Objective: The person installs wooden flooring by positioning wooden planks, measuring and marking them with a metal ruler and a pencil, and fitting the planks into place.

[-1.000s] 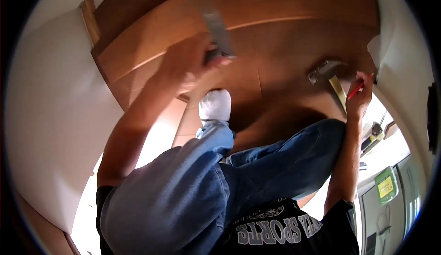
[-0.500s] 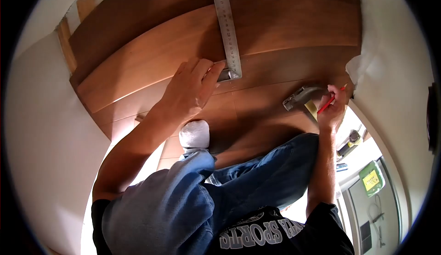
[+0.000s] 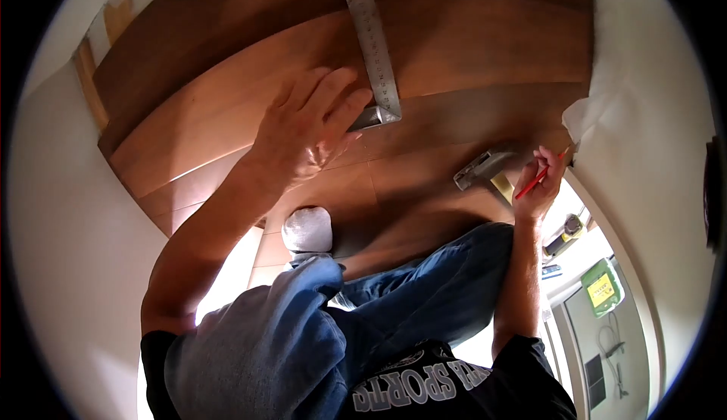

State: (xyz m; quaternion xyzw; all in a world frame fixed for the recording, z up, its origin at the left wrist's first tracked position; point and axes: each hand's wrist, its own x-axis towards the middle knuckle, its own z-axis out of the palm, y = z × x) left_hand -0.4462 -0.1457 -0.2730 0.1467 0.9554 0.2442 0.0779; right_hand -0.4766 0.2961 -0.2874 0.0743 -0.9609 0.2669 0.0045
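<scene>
A metal try square [image 3: 371,37] lies across the brown wooden boards, its ruled blade pointing away from me and its short stock near my left hand. My left hand [image 3: 299,128] is beside the stock with fingers spread; its thumb side is close to the stock, and whether it touches is unclear. On the right, my right hand [image 3: 539,189] grips a red pencil [image 3: 530,187], the tip pointing up towards the wall edge. Just left of that hand, a hammer [image 3: 475,168] with a partly hidden yellowish handle rests on the boards.
White walls [image 3: 644,117] close in on both sides. Wooden strips [image 3: 91,83] show at the far left. My foot in a white sock [image 3: 308,228] is on the floor. Through the doorway at right are a power tool [image 3: 566,232] and a green package [image 3: 603,287].
My left hand has loosened from the square's stock and its fingers have spread. My right hand still has the pencil, held at a slightly different angle. The whole view has shifted a little.
</scene>
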